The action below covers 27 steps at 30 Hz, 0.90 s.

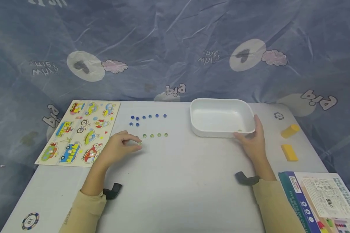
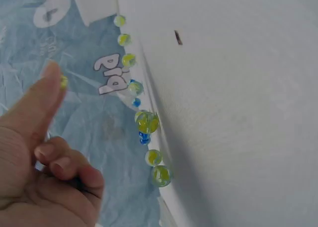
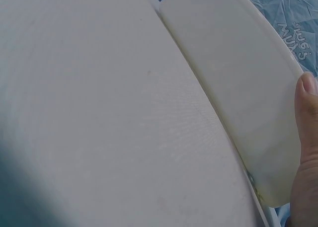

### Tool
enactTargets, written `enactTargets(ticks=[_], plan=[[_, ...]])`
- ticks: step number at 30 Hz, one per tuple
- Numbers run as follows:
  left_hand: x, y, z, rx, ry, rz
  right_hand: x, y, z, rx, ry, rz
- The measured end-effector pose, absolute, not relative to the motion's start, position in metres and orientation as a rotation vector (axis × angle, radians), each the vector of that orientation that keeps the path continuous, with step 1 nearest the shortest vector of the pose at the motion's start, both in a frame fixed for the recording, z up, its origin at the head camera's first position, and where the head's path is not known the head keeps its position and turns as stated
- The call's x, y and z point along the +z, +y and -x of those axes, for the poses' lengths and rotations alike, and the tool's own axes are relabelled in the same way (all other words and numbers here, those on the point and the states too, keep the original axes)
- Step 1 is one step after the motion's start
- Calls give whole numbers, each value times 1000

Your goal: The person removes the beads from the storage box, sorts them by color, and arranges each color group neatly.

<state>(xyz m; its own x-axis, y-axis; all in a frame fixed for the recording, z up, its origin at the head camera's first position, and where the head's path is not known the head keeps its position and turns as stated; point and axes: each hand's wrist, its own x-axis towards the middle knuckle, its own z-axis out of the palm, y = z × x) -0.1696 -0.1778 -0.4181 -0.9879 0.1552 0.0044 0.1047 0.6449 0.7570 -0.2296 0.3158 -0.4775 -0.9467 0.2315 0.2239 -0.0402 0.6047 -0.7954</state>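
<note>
My left hand (image 1: 121, 149) pinches a yellow-green glass marble (image 2: 63, 82) between thumb and index finger, low over the white table. Just beyond its fingertips runs a row of similar yellow-green marbles (image 1: 152, 136). Farther back lie several blue marbles (image 1: 144, 117), most in a line, with two more in front at the left end. At the right, my right hand (image 1: 253, 142) grips the near right corner of a white plastic tub (image 1: 213, 133), its thumb (image 3: 308, 103) over the rim. A small greenish marble (image 1: 239, 130) shows inside the tub near that thumb.
A picture puzzle board (image 1: 84, 134) lies left of my left hand. Past the tub, a yellow cylinder (image 1: 290, 131) and a yellow block (image 1: 289, 152) sit on the right. A boxed set (image 1: 318, 197) occupies the near right corner, and a poker chip (image 1: 30, 221) the near left.
</note>
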Motion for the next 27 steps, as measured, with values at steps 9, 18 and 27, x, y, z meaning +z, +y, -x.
enactTargets(ticks=[9, 18, 27], plan=[[-441, -184, 184, 1075, 2774, -210, -477, 316, 230, 1239, -2541, 167], [-444, -175, 187, 952, 2806, -196, -477, 315, 229, 1249, -2530, 157], [-441, -167, 188, 911, 2804, -154, -477, 314, 228, 1292, -2507, 136]])
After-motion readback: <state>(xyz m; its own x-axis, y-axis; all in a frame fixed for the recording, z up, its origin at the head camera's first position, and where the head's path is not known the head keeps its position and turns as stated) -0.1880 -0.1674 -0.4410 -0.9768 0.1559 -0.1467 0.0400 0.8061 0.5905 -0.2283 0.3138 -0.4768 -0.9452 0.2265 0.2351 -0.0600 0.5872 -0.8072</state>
